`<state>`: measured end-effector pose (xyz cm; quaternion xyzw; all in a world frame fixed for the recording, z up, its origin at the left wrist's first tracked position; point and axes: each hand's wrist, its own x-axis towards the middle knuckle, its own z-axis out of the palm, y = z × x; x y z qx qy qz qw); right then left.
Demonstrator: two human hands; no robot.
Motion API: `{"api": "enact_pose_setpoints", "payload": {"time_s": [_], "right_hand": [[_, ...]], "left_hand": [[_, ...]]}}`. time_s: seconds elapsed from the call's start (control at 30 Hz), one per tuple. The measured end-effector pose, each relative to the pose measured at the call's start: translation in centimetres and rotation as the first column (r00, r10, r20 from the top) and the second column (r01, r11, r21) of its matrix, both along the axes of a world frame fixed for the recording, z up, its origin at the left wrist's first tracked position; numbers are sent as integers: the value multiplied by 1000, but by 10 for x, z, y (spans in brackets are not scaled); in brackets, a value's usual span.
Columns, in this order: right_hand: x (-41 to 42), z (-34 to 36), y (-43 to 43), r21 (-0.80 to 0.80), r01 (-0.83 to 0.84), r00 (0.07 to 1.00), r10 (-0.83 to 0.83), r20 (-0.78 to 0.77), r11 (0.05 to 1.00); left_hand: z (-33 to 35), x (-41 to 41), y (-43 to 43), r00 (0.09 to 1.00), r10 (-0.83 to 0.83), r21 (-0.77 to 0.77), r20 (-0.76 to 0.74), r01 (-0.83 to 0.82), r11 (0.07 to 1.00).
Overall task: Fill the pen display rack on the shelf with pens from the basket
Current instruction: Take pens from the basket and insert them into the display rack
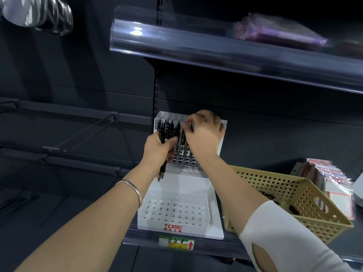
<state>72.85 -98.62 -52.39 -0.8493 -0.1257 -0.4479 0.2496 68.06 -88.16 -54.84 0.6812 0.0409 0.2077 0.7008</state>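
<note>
Pens (163,132) bunched in the left hand (157,149) may slip loose — the right hand (203,134) pinches one pen (184,141), which could miss its rack (176,214) hole.

The pen display rack (172,216) reads "TOME"; the shelf price tag (176,243) shows a red arrow.

This is looking like a stationery shop. A white pen display rack (172,213) branded TOME is standing on a dark metal shelf (261,146), and a handwritten price label (176,243) is sitting in the clear strip (141,239) just below the rack. Bare peg hooks (78,134) are jutting out to the rack's left, a slotted upright (156,91) is rising behind it, and packaged goods (324,181) are standing in a row to its right.
</note>
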Motion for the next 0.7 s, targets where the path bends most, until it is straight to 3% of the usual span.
{"api": "enact_pose_setpoints", "payload": {"time_s": [0.03, 0.07, 0.17, 0.3, 0.37, 0.43, 0.53, 0.6, 0.7], "right_hand": [[-3, 0, 0, 14, -43, 996, 42, 82, 999], [-7, 1, 1, 19, -129, 991, 128, 48, 991], [-16, 2, 5, 166, -383, 851, 417, -319, 909], [-23, 6, 7, 581, -397, 655, 663, -362, 710], [-25, 9, 3, 714, -362, 535, 761, -368, 599], [-28, 11, 0, 748, -359, 448, 806, -386, 558], [-30, 12, -1, 675, -389, 495, 760, -420, 626], [-31, 15, -1, 634, -390, 595, 708, -381, 668], [-31, 23, -1, 574, -398, 739, 621, -262, 716]], "left_hand": [[0, -1, 0, 1000, -13, -1, 19, 13, 1000], [1, -3, -1, 999, -27, -3, 36, 27, 1000], [2, -6, -3, 997, -29, 13, 67, 28, 1000], [1, -11, -1, 993, -64, -44, 96, 69, 997], [1, -12, 1, 993, -65, -57, 102, 71, 996], [1, -12, 4, 994, -54, -44, 93, 58, 997], [-1, -11, 7, 995, -14, 49, 101, 10, 999], [-3, -9, 10, 991, 65, 91, 113, -75, 993], [-2, -8, 13, 988, 112, 11, 104, -113, 993]]}}
